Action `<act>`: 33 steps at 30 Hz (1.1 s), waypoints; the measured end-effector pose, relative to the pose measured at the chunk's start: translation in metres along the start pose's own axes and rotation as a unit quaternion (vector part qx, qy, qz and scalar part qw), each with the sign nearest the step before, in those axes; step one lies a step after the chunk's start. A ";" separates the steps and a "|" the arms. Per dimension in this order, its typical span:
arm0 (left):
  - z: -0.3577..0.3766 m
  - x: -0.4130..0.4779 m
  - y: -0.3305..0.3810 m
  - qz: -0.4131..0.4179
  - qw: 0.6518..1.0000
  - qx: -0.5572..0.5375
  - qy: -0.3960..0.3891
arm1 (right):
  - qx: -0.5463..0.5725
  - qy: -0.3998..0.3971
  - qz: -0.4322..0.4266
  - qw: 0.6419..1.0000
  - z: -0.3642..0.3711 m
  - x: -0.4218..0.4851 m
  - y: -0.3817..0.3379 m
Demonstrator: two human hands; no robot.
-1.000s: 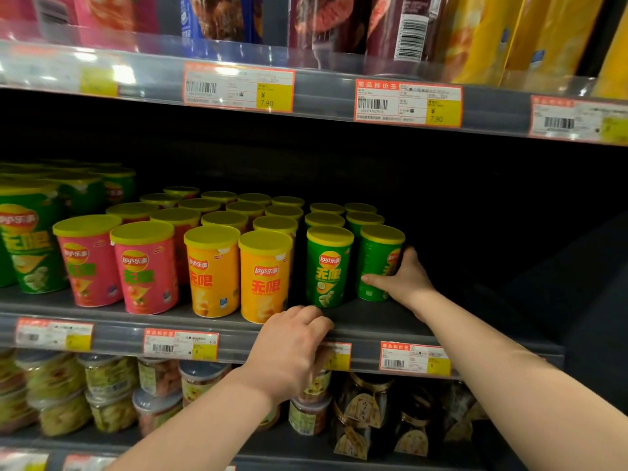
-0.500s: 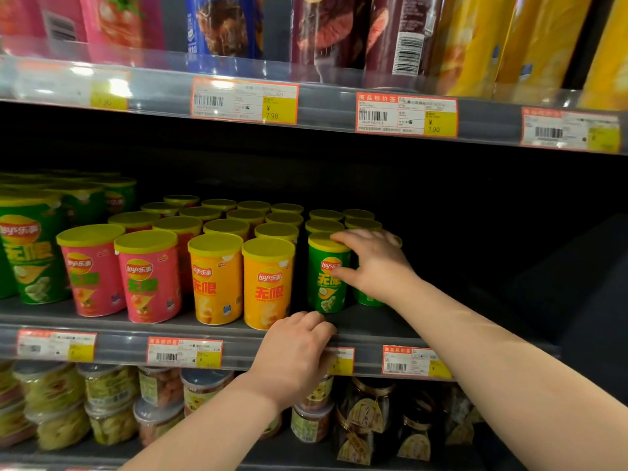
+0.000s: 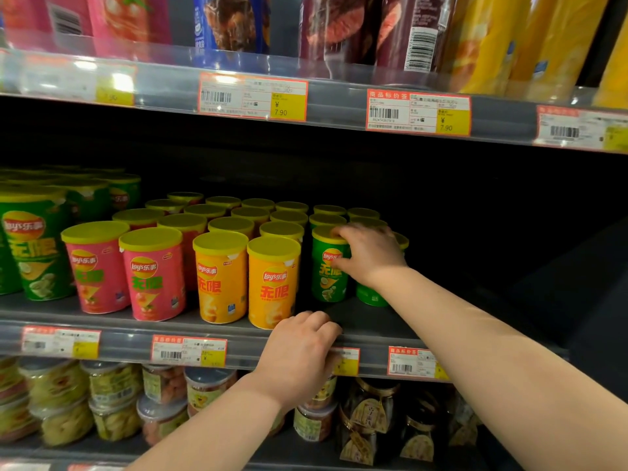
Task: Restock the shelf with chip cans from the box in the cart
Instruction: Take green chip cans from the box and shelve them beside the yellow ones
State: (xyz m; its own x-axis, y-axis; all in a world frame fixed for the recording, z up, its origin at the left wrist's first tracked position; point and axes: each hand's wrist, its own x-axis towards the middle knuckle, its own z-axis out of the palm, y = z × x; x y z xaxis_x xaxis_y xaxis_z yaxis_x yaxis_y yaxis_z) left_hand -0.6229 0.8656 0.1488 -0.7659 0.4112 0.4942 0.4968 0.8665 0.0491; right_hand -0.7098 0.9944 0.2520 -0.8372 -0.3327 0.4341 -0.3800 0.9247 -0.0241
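Observation:
Short chip cans with yellow lids stand in rows on the middle shelf [image 3: 129, 345]: pink cans [image 3: 153, 277], orange cans [image 3: 273, 283] and green ones at the right end. My right hand [image 3: 370, 256] reaches over the two front green cans. Its fingers curl onto the lid of the left green can [image 3: 328, 283] and its thumb presses that can's front. The hand and wrist cover most of the right green can [image 3: 372, 295]. My left hand [image 3: 299, 355] grips the shelf's front edge below the orange cans, fingers curled over it. No box or cart is in view.
Larger green cans [image 3: 30, 246] stand at the far left of the same shelf. Tall cans [image 3: 492, 39] line the upper shelf. Plastic snack jars [image 3: 112, 402] fill the lower shelf. Right of the green cans the shelf floor [image 3: 475, 283] is dark and bare.
My right hand rose from the shelf floor beside the right green can onto the tops of the green cans, then reached left onto the left can's lid. My left hand kept its hold.

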 end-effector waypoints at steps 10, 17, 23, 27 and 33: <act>-0.004 0.002 0.001 -0.015 0.999 0.003 -0.028 | 0.240 0.032 0.176 0.954 0.010 -0.024 0.052; -0.006 0.003 0.004 -0.023 0.999 0.006 -0.039 | 0.399 -0.029 0.245 0.883 0.035 -0.035 0.065; -0.008 0.004 0.005 -0.030 0.998 0.011 -0.049 | 0.337 -0.023 0.264 0.903 0.047 -0.032 0.063; -0.010 0.004 0.007 -0.030 0.998 0.010 -0.048 | 0.330 -0.019 0.259 0.908 0.047 -0.031 0.062; -0.011 0.005 0.009 -0.042 0.998 0.013 -0.052 | 0.325 -0.022 0.259 0.909 0.046 -0.031 0.061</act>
State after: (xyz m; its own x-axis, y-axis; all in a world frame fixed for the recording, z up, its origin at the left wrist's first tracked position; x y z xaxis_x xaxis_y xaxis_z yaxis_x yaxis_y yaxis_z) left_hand -0.6178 0.8719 0.1616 -0.8434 0.3634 0.3957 0.4197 0.9055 0.0631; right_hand -0.7252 1.0529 0.1959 -0.9794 0.0963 0.1775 -0.0710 0.6588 -0.7490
